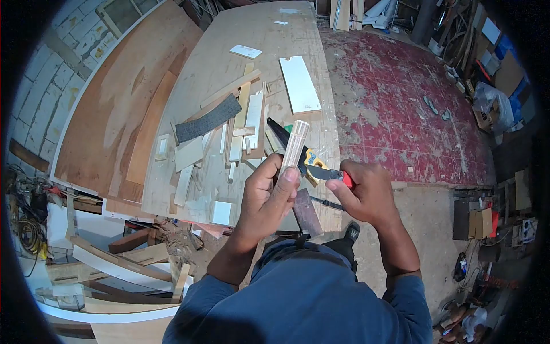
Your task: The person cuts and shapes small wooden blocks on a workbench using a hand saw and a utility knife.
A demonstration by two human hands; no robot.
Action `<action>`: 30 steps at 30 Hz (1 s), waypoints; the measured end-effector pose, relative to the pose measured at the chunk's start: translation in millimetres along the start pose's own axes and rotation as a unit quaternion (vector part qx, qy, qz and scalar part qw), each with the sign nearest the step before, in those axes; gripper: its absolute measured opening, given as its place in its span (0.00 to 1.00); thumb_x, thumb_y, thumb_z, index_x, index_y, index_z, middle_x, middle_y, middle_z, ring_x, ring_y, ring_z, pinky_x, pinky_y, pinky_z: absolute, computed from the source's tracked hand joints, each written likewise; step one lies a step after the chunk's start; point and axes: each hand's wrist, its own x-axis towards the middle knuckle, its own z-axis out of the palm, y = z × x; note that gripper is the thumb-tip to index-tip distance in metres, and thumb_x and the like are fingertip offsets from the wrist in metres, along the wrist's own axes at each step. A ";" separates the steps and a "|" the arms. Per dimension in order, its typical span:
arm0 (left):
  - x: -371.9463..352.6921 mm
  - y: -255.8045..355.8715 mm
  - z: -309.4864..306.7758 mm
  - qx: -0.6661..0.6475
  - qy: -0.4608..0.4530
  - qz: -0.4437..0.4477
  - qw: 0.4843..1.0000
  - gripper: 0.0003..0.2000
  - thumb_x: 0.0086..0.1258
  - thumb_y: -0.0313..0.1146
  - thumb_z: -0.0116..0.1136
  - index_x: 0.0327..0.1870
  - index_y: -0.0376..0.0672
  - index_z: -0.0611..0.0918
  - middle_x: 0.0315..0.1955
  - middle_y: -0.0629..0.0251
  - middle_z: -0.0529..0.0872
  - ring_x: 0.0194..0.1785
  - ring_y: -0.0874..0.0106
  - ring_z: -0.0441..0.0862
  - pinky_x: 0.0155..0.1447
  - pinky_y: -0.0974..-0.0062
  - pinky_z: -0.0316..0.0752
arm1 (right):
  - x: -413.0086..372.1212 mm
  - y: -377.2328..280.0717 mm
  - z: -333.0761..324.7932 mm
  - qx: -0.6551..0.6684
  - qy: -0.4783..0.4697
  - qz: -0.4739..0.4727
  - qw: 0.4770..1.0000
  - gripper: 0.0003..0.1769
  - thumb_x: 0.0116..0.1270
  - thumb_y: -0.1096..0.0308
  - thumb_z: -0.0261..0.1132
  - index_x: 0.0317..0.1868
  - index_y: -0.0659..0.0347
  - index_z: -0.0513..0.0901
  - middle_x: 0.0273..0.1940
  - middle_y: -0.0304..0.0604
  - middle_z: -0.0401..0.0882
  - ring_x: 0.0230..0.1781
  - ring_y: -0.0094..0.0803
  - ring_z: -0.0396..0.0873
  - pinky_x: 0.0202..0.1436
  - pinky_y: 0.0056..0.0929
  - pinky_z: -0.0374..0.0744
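My left hand is wrapped round a short strip of layered wood, its upper end pointing away from me and the thumb lying along its face. In my right hand is a red-handled utility knife, its grey blade pointing left toward the strip. The thumb presses near the base of the blade. Beneath both hands, on the worktable, lies a handsaw with a yellow handle, partly hidden by the strip and the knife. A brown wooden block sits at the table's near edge.
Wood offcuts, a dark grey textured strip and a white board are scattered over the table. Large wooden sheets lean at the left. Scrap timber piles up at lower left. A worn red floor stretches to the right.
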 end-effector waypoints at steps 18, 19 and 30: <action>2.7 -0.2 3.0 0.006 0.011 -0.007 1.000 0.12 0.80 0.42 0.49 0.41 0.40 0.73 0.23 0.71 0.71 0.22 0.88 0.62 0.21 0.89 0.57 | 7.1 -1.1 4.3 0.024 -0.011 0.002 1.000 0.24 0.59 0.50 0.68 0.21 0.63 0.73 0.16 0.50 0.65 0.16 0.48 0.68 0.22 0.40 0.64; 2.9 -0.9 2.5 0.006 0.010 -0.007 1.000 0.12 0.80 0.42 0.49 0.41 0.40 0.73 0.23 0.71 0.71 0.22 0.88 0.62 0.21 0.89 0.57 | 7.6 -0.7 3.9 0.024 -0.010 0.002 1.000 0.24 0.59 0.50 0.68 0.21 0.63 0.73 0.16 0.50 0.65 0.16 0.48 0.68 0.22 0.40 0.64; 0.3 -16.2 -9.0 -0.053 -0.135 -0.066 0.987 0.19 0.81 0.43 0.44 0.59 0.34 0.70 0.24 0.78 0.66 0.25 0.88 0.59 0.27 0.87 0.56 | 12.6 -1.4 2.0 -0.014 -0.021 -0.087 0.996 0.32 0.61 0.37 0.65 0.22 0.61 0.76 0.15 0.49 0.74 0.19 0.48 0.79 0.24 0.43 0.73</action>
